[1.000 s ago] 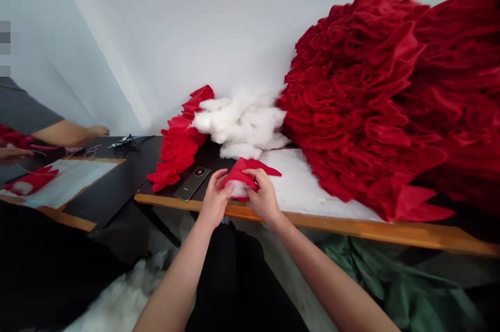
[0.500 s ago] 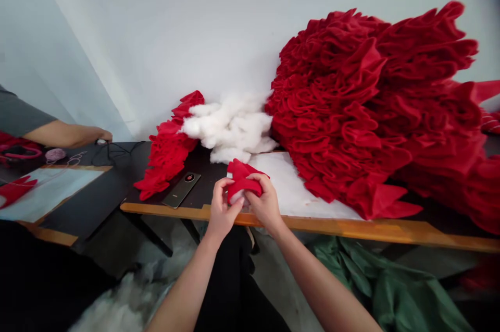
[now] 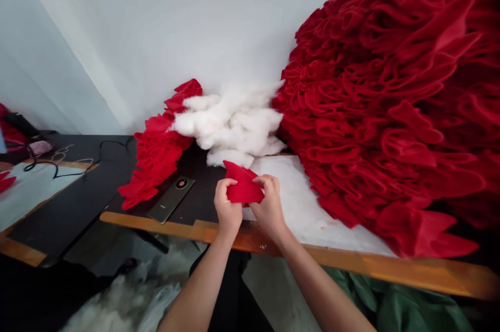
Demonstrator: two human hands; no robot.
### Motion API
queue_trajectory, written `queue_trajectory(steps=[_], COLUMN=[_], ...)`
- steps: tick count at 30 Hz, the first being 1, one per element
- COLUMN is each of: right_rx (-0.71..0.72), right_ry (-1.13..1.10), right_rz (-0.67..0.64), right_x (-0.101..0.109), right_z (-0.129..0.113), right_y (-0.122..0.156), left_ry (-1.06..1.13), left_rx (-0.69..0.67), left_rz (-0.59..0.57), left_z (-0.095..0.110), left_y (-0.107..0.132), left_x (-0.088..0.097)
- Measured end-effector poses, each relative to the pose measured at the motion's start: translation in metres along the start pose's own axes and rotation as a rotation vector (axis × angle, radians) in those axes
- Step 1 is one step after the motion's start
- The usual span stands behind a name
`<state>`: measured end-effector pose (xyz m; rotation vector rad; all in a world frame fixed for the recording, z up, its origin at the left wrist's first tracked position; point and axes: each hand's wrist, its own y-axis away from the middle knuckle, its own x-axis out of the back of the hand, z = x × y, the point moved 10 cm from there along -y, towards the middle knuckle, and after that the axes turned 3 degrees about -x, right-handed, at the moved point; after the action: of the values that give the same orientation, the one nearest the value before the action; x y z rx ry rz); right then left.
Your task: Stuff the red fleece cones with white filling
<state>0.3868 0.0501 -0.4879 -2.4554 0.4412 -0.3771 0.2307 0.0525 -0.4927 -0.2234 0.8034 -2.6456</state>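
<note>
Turned over in the hands since the earlier frame, the red cloth piece (image 3: 244,186) showed a plain red face where white filling had peeped out by the thumbs, and the co-worker's arm had gone from the left side of the view. The fingers (image 3: 225,184) of the left hand (image 3: 228,210) pinched one side of the piece and those of the right hand (image 3: 270,209) gripped the other, holding it close to the front of the table (image 3: 211,230); whether it touched the surface could not be told. With the cloth caught mostly near its sides, a loosened pinch could have let it fold or slip, perhaps over the wooden edge. The phone (image 3: 172,200) looked more exposed, since its near end reached that edge and a leftward sweep of the forearm might have knocked it off. The tall red heap (image 3: 383,108), loosely layered, could have slumped if bumped, and the white stuffing (image 3: 234,126) just behind the piece could have snagged on a passing hand. Open room was modest: the white sheet (image 3: 292,183) gave a bare patch to the right, a dark strip lay between phone and left hand, and the smaller red pile (image 3: 156,157) bounded the far left.
</note>
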Motion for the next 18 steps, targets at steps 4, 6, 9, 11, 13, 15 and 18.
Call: queue_trajectory(steps=[4,6,9,11,13,15,18], right_rx=[-0.013,-0.093,-0.178,-0.189,-0.191,-0.189,-0.129], right_ry=[0.025,0.008,-0.064,-0.081,-0.055,-0.018,-0.027], right_rz=[-0.078,-0.041,-0.045,-0.059,-0.07,-0.08,-0.12], right_x=[-0.008,-0.007,-0.013,-0.018,-0.022,-0.024,-0.026], right_z=[0.009,0.019,0.027,0.027,0.025,0.022,0.009], right_y=[-0.009,-0.011,-0.008,-0.004,0.001,0.005,0.007], left_ry=[0.124,0.36,0.678,0.729,0.653,0.476,0.163], left_rx=[0.081,0.222,0.503,0.644,0.676,0.557,0.224], left_rz=[-0.025,-0.035,-0.036,0.001,0.053,0.08,0.066], left_z=[-0.014,-0.027,-0.049,-0.061,-0.07,-0.067,-0.042], left_y=[-0.005,-0.004,0.004,0.011,0.013,0.006,-0.01], left_x=[-0.008,-0.013,-0.027,-0.031,-0.027,-0.015,0.003])
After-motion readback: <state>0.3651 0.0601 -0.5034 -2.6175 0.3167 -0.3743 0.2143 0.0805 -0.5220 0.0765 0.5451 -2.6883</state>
